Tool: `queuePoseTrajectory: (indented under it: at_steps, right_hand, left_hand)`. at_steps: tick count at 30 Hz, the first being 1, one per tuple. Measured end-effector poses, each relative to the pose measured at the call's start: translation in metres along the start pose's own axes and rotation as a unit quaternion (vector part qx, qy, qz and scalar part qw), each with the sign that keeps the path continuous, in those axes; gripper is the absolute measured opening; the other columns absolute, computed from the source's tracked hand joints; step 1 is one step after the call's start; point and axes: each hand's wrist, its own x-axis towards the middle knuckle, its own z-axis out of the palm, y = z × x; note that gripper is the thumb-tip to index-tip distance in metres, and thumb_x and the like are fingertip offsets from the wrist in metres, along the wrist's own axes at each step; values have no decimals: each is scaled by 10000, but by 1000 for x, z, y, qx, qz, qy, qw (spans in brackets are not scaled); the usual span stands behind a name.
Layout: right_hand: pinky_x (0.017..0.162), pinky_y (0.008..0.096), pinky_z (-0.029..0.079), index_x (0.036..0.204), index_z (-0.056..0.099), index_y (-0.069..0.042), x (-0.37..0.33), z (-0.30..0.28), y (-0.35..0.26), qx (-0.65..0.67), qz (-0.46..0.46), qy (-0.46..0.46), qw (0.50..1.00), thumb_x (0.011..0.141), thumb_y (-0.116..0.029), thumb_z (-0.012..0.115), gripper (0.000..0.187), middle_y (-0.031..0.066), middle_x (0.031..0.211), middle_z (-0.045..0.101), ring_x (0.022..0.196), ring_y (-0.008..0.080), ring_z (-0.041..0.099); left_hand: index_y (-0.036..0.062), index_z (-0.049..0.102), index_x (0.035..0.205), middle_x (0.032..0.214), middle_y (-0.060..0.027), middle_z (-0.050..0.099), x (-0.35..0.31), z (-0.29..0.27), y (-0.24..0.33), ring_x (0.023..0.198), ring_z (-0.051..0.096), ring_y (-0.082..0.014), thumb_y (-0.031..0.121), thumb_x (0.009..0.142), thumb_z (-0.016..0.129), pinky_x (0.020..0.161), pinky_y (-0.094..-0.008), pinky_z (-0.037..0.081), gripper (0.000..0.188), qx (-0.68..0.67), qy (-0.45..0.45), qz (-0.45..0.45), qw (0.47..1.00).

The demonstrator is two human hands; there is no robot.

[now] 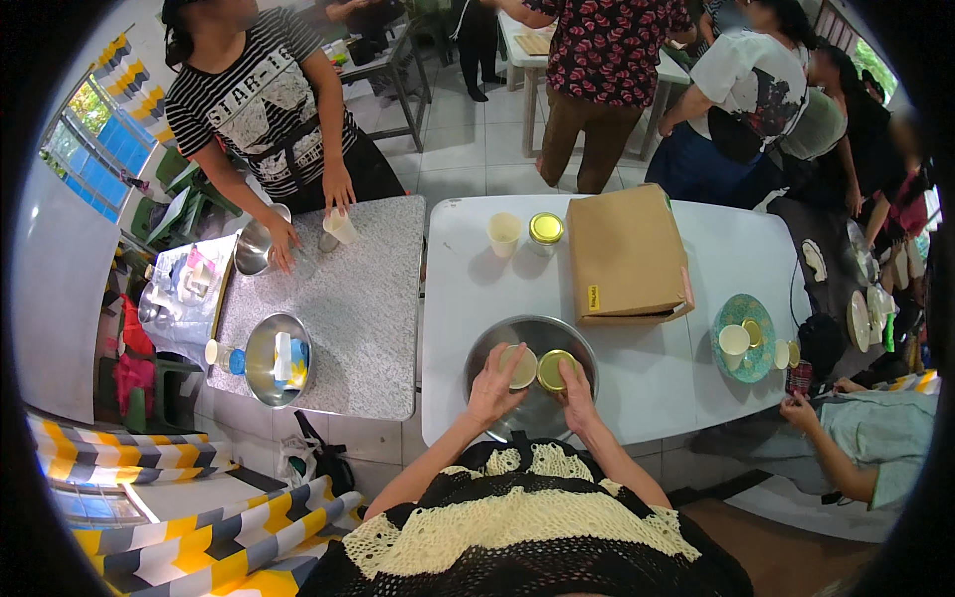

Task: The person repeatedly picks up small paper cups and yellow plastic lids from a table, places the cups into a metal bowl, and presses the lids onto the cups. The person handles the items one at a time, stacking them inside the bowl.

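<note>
A wide steel bowl (532, 327) stands at the near edge of the white table. Over it, my left hand (493, 391) is closed round a pale paper cup (520, 367). Beside that, my right hand (577, 400) grips a jar with a gold lid (556, 369). Cup and jar are side by side, close together. Whether either one rests on the bowl's bottom I cannot tell. Farther back stand another paper cup (503, 234) and a glass jar with a gold lid (545, 231).
A brown cardboard box (627, 254) stands right of the bowl. Farther right, a green patterned plate (729, 366) holds a cup and a lid. On the grey table (363, 298) at left, a person handles a cup and a bowl (252, 249). Another steel bowl (267, 390) holds packets.
</note>
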Motion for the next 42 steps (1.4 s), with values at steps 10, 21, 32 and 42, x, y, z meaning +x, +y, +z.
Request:
queuePoseTrajectory:
  at_steps: [10,21,32,42]
  right_hand:
    - [997,307,376,1310,505,-98,16,9,2,-63,11,-33,997,915,-474,633,560,34,1232,553,1146,135,494]
    - [1012,311,362,1365,467,-82,20,4,14,-78,-9,-20,997,916,-485,627,624,46,1269,536,1180,148,475]
    - [1008,312,367,1311,494,-76,15,8,5,-63,-11,-30,997,937,-445,612,539,56,1238,544,1157,148,484]
    - [1032,315,352,1341,477,-79,20,12,-1,-66,-4,-37,997,944,-425,608,543,60,1261,541,1187,157,477]
  left_hand:
    - [170,369,1455,1376,-203,357,-7,-7,-4,1206,493,-421,123,669,772,933,-461,511,883,-2,24,-32,999]
    - [169,371,1452,1358,-201,376,-4,-10,-1,1221,473,-413,145,673,769,956,-458,496,875,-7,3,-35,999]
    - [170,389,1441,1344,-202,394,0,-11,2,1198,490,-416,140,669,787,925,-462,508,869,-6,15,-39,999]
    - [171,366,1450,1376,-197,359,-1,-7,-1,1201,498,-419,172,698,767,948,-465,499,852,12,19,-47,999]
